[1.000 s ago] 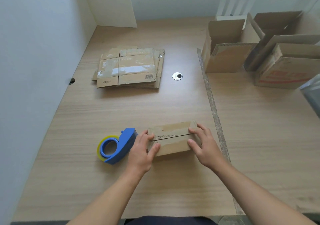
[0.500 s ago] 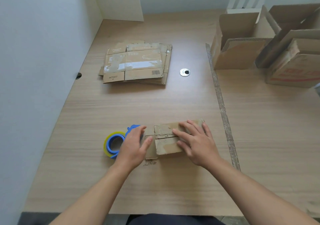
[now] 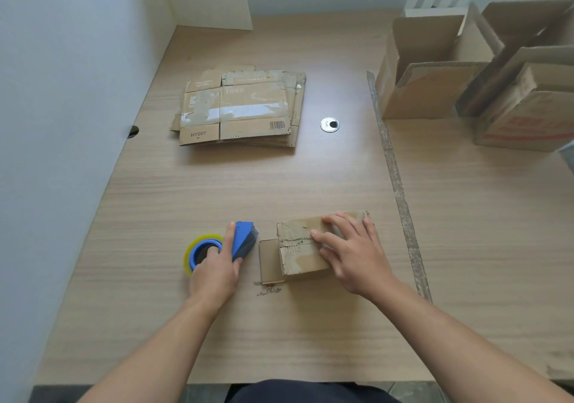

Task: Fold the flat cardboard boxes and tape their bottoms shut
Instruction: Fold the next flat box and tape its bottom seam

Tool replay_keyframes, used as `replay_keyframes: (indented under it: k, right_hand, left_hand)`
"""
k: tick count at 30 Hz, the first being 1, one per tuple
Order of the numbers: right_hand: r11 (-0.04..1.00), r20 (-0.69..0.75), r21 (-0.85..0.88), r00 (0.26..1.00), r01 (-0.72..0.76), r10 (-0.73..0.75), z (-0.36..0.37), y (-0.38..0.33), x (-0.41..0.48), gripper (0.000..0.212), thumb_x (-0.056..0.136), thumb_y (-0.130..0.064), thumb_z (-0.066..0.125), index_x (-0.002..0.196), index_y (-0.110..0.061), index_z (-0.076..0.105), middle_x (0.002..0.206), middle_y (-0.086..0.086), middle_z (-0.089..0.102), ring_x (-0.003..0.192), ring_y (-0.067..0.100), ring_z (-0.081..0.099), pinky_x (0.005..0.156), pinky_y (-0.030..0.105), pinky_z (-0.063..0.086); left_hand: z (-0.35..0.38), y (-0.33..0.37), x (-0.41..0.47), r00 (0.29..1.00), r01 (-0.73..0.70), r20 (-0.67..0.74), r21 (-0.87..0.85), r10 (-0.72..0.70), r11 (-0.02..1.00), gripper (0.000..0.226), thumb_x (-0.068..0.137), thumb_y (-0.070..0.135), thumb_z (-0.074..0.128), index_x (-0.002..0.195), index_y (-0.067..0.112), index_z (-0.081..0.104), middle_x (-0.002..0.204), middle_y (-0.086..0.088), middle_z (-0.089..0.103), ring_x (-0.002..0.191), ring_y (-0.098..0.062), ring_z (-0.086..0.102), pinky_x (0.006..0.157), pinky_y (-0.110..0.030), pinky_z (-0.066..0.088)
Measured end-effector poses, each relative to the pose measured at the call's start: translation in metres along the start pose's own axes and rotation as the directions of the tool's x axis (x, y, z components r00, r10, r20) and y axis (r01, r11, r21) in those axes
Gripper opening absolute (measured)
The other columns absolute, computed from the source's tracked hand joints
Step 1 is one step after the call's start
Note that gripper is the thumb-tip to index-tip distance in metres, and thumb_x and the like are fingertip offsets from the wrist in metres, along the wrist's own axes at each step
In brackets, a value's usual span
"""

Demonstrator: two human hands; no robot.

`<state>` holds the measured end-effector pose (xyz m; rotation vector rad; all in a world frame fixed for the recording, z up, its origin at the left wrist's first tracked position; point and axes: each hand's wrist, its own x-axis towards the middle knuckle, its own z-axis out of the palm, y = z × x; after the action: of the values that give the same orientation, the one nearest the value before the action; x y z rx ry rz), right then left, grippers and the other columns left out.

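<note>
A small folded cardboard box [image 3: 299, 247] lies on the wooden table near me, its closed flaps facing up and one side flap lying flat to its left. My right hand [image 3: 351, 250] presses flat on top of the box with fingers spread. Left of the box sits a blue tape dispenser [image 3: 240, 241] with a yellow-edged roll of tape. My left hand [image 3: 217, 270] grips the dispenser, index finger along its blue body. A stack of flat cardboard boxes [image 3: 240, 107] lies farther back at the centre left.
Several opened cardboard boxes [image 3: 435, 70] stand at the back right. A round metal cable grommet [image 3: 329, 124] sits in the table. A seam strip [image 3: 394, 178] runs front to back on the right. A white wall borders the left.
My left hand left the box and moved left onto the tape dispenser, now gripping it. My right hand slid over the top of the box and holds it down.
</note>
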<state>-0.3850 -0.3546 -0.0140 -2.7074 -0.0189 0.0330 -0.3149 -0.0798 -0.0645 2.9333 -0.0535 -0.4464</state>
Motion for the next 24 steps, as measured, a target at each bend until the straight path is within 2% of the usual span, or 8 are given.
replay_keyframes:
  k: [3,5,10,13,16,19,22,24]
  right_hand:
    - [1.0,0.005,0.017,1.0,-0.011,0.011,-0.001,-0.001,0.001,0.03,0.097,-0.039,0.056,0.127,-0.041,0.061,0.15,-0.012,0.039,0.146,0.014,0.023,0.119,0.043,-0.004]
    - [0.999,0.013,0.038,1.0,-0.02,0.019,-0.001,0.0,0.003,0.031,0.097,-0.04,0.055,0.127,-0.042,0.061,0.15,-0.015,0.038,0.146,0.012,0.022,0.119,0.039,-0.007]
    - [0.991,-0.003,0.121,0.998,-0.062,0.063,-0.002,0.003,0.005,0.043,0.094,-0.04,0.06,0.136,-0.042,0.051,0.148,-0.018,0.041,0.144,0.009,0.025,0.118,0.032,-0.007]
    - [0.963,-0.001,0.246,0.993,-0.113,0.117,-0.005,0.002,0.007,0.072,0.092,-0.036,0.063,0.149,-0.05,0.021,0.144,-0.018,0.046,0.142,0.004,0.028,0.12,0.031,-0.005]
    - [0.935,0.001,0.339,0.994,-0.101,0.107,-0.007,0.002,0.006,0.077,0.094,-0.036,0.061,0.142,-0.059,0.005,0.136,-0.025,0.049,0.138,-0.001,0.03,0.119,0.03,-0.004]
    - [0.901,-0.016,0.425,0.995,-0.081,0.096,-0.011,0.006,0.005,0.068,0.097,-0.033,0.058,0.14,-0.059,0.012,0.136,-0.021,0.05,0.138,0.001,0.034,0.117,0.03,-0.005]
    - [0.893,0.019,0.447,0.998,-0.055,0.052,-0.015,0.009,0.002,0.057,0.099,-0.035,0.056,0.136,-0.063,0.023,0.142,-0.024,0.044,0.142,-0.001,0.026,0.118,0.032,-0.008]
    - [0.889,0.026,0.456,0.999,-0.047,0.039,-0.015,0.011,0.001,0.042,0.099,-0.036,0.056,0.132,-0.057,0.042,0.138,-0.028,0.042,0.141,-0.003,0.025,0.117,0.03,-0.009]
  left_hand:
    - [-0.004,-0.004,0.002,1.0,-0.006,0.019,-0.049,0.007,0.999,0.078,0.1,0.043,0.046,0.152,0.046,-0.012,0.091,-0.001,0.048,0.071,-0.02,0.052,0.059,-0.036,0.046]
    - [-0.014,-0.003,0.003,0.999,-0.023,0.021,-0.109,0.026,0.994,0.076,0.099,0.042,0.048,0.155,0.044,-0.003,0.099,-0.003,0.053,0.085,-0.024,0.057,0.07,-0.041,0.051]
    - [-0.058,0.004,-0.007,0.973,-0.23,-0.077,-0.236,0.217,0.944,0.075,0.095,0.039,0.056,0.15,0.054,0.007,0.119,0.004,0.059,0.096,-0.021,0.054,0.074,-0.036,0.047]
    - [-0.085,0.016,-0.024,0.884,-0.462,-0.172,-0.187,0.435,0.867,0.074,0.093,0.035,0.061,0.147,0.056,0.015,0.125,0.01,0.061,0.094,-0.024,0.06,0.068,-0.036,0.05]
    - [-0.099,0.033,-0.036,0.747,-0.657,-0.163,-0.039,0.644,0.753,0.064,0.092,0.043,0.047,0.148,0.049,0.017,0.101,0.005,0.062,0.069,-0.027,0.056,0.054,-0.038,0.05]
    - [-0.096,0.047,-0.038,0.67,-0.732,-0.115,0.057,0.733,0.679,0.066,0.092,0.036,0.058,0.148,0.041,0.025,0.083,0.004,0.053,0.059,-0.025,0.049,0.049,-0.034,0.045]
    - [-0.087,0.056,-0.038,0.659,-0.747,-0.07,0.055,0.749,0.663,0.078,0.086,0.027,0.073,0.149,0.04,0.028,0.083,0.005,0.051,0.059,-0.024,0.049,0.05,-0.033,0.045]
    - [-0.085,0.061,-0.035,0.653,-0.753,-0.035,0.074,0.756,0.654,0.08,0.088,0.03,0.069,0.15,0.047,0.02,0.087,0.006,0.053,0.063,-0.023,0.05,0.053,-0.036,0.048]
